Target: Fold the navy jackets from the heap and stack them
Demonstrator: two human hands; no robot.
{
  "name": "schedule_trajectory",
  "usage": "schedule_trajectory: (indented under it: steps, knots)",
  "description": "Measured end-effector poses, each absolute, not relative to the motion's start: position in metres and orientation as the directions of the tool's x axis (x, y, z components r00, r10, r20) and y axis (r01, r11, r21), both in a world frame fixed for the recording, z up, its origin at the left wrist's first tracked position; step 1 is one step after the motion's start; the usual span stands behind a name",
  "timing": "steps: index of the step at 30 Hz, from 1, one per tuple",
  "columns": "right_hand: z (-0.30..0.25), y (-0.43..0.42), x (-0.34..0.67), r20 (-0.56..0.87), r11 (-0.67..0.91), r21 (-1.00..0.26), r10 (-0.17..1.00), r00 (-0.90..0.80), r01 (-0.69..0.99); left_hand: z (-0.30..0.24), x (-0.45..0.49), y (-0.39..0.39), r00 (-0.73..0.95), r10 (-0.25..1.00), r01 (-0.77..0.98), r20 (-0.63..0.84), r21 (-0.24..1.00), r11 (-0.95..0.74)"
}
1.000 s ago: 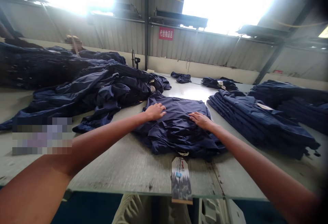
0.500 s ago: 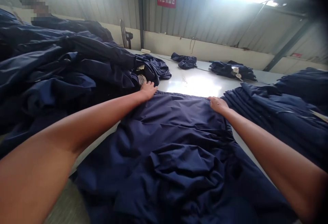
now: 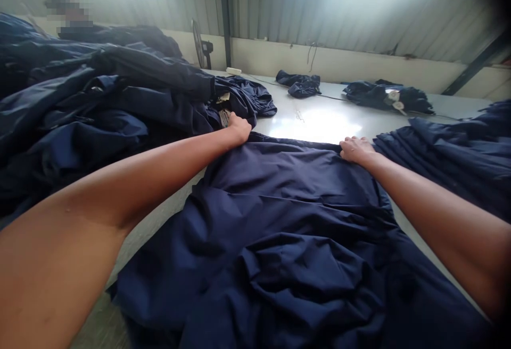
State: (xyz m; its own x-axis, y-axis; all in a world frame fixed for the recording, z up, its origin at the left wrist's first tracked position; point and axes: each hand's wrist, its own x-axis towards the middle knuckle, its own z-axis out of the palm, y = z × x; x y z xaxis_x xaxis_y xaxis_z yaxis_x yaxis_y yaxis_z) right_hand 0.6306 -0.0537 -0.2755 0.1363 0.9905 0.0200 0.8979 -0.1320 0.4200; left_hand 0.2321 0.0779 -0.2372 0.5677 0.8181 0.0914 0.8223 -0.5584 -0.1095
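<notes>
A dark navy garment (image 3: 295, 179) lies spread over the table in front of me, its lower part bunched in loose folds. At its far left corner my left hand (image 3: 240, 128) is closed on the edge of the cloth. My right hand (image 3: 356, 150) grips the far right corner, fingers curled over the hem. Between the hands the far edge runs nearly straight. What kind of garment it is, I cannot tell. Just beyond my left hand, a pale printed label (image 3: 224, 118) shows among other navy cloth.
A large heap of navy garments (image 3: 159, 104) rises on the left, with a person (image 3: 74, 14) behind it. Folded navy garments (image 3: 451, 152) are stacked at right. Smaller bundles (image 3: 303, 84) lie farther back on the white table (image 3: 319, 120). A fan (image 3: 202, 46) stands near the wall.
The view has tipped downward and shifted a little. Both hands keep hold of the garment's far edge, and the right hand's fingers now curl over it more.
</notes>
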Motion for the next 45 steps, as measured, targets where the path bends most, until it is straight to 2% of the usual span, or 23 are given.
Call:
schedule_trajectory:
  steps: [3,5,10,19,27,32,34,39,45]
  knots:
    - [-0.263,-0.081,0.626,0.133,-0.104,0.501,0.990,0.043,0.859,-0.216,0.213,0.049,0.547,0.828,0.821,0.122,-0.272,-0.503]
    - [-0.250,-0.102,0.625,0.153,-0.083,0.528,0.988,0.001,0.845,-0.198,0.197,0.028,0.563,0.814,0.806,0.142,-0.311,-0.504]
    - [-0.203,-0.156,0.623,0.084,-0.107,0.418,0.993,0.079,0.902,-0.150,0.155,-0.021,0.583,0.795,0.794,0.165,-0.321,-0.516]
    - [-0.148,-0.268,0.613,0.276,-0.177,0.314,0.957,0.088,0.933,-0.089,0.079,-0.122,0.696,0.671,0.708,0.253,-0.395,-0.585]
    - [-0.143,-0.370,0.587,0.392,-0.142,0.279,0.920,0.022,0.950,-0.109,0.033,-0.185,0.861,0.453,0.497,0.229,-0.566,-0.658]
    - [-0.157,-0.412,0.577,0.390,-0.078,0.311,0.919,-0.053,0.947,-0.137,0.029,-0.216,0.920,0.299,0.391,0.252,-0.621,-0.679]
    - [-0.162,-0.427,0.575,0.373,-0.039,0.314,0.924,-0.086,0.949,-0.144,0.024,-0.225,0.918,0.315,0.397,0.243,-0.598,-0.696]
    - [-0.169,-0.464,0.574,0.408,0.031,0.302,0.899,-0.158,0.953,-0.149,0.000,-0.245,0.841,0.469,0.537,0.270,-0.518,-0.666]
    - [-0.195,-0.503,0.570,0.411,0.151,0.383,0.856,-0.314,0.911,-0.172,-0.021,-0.282,0.779,0.574,0.613,0.252,-0.498,-0.614]
